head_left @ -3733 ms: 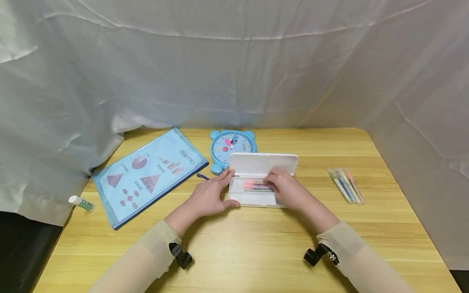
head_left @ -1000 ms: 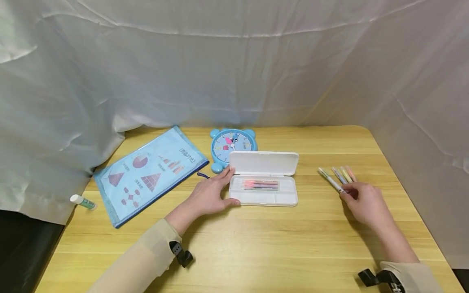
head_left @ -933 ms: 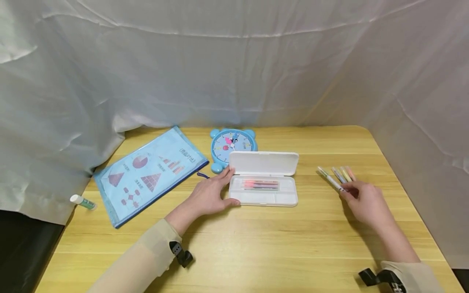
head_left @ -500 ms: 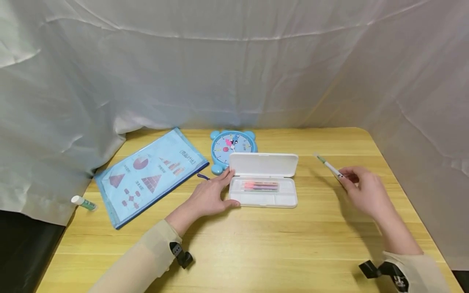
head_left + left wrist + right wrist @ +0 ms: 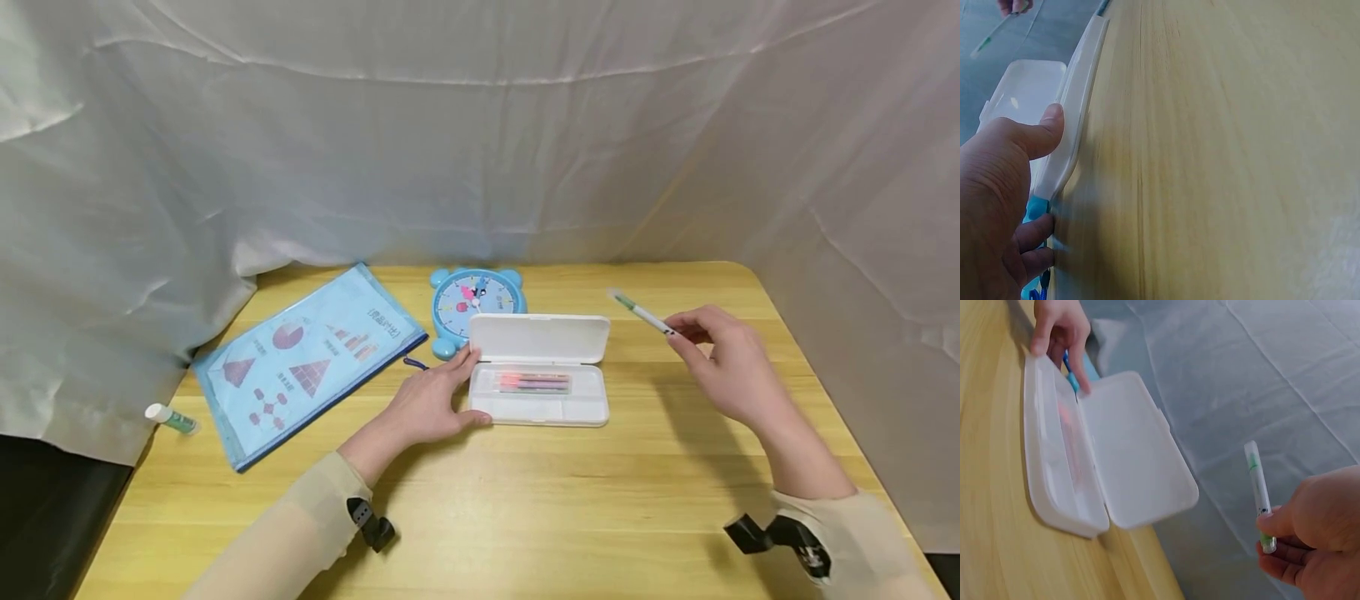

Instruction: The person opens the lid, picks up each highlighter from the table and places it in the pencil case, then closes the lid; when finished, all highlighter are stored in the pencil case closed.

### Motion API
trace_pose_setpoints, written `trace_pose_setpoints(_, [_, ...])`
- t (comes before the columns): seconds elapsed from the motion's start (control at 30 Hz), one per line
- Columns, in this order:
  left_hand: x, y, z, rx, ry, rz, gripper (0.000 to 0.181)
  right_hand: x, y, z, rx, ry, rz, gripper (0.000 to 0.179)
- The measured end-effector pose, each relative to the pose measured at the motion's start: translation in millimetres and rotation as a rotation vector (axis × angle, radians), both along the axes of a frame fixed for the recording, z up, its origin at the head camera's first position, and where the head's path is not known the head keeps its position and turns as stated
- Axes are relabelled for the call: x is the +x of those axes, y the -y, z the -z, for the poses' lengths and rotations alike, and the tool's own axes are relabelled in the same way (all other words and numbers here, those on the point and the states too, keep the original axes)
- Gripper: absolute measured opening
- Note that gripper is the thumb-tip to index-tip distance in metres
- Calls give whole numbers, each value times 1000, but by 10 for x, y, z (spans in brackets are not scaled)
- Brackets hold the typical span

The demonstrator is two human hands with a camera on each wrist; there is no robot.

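Pale grey cloth (image 5: 480, 150) hangs behind and along both sides of a wood-grain table (image 5: 480, 508). White pencil case (image 5: 525, 408): on the table, near mid-width, lid (image 5: 538, 339) raised along the hinge side, towards the back edge. Several slim coloured pens (image 5: 534, 383) lie side by side in the rear compartment, parallel to the hinge.

Left hand (image 5: 423, 404): thumb and forefinger set wide, gripping the case's left end; thumb at the front corner, forefinger by the hinge against the lid. Remaining fingers loosely bent.

Right hand (image 5: 723, 362): pinches a white pen (image 5: 647, 317) with green band and clear cap, gap narrow; pen raised above the table's right half, apart from the case. Cannot tell if others sit behind it.

Blue toy clock (image 5: 465, 293): near the back edge, partly hidden by the lid; contact unclear. Blue zip folder (image 5: 307, 354): slanted, towards the rear left corner, charts printed on front. Glue stick (image 5: 171, 418): on its side, by the left edge. Black cameras (image 5: 371, 525) at both cuffs.
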State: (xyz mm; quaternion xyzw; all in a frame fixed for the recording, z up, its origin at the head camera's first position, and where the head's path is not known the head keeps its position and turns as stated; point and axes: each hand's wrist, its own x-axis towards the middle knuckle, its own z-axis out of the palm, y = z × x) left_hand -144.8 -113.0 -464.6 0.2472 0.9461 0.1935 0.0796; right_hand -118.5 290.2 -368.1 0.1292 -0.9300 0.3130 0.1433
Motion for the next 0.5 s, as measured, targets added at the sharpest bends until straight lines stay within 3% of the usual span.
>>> trace_pose_setpoints(0.2, [2, 11, -10, 7, -9, -2, 107, -78, 232, -28, -24, -60, -102, 14])
trace_pose_setpoints(0.5, [0, 9, -2, -2, 11, -1, 107, -183, 535, 117, -3, -17, -228, 15])
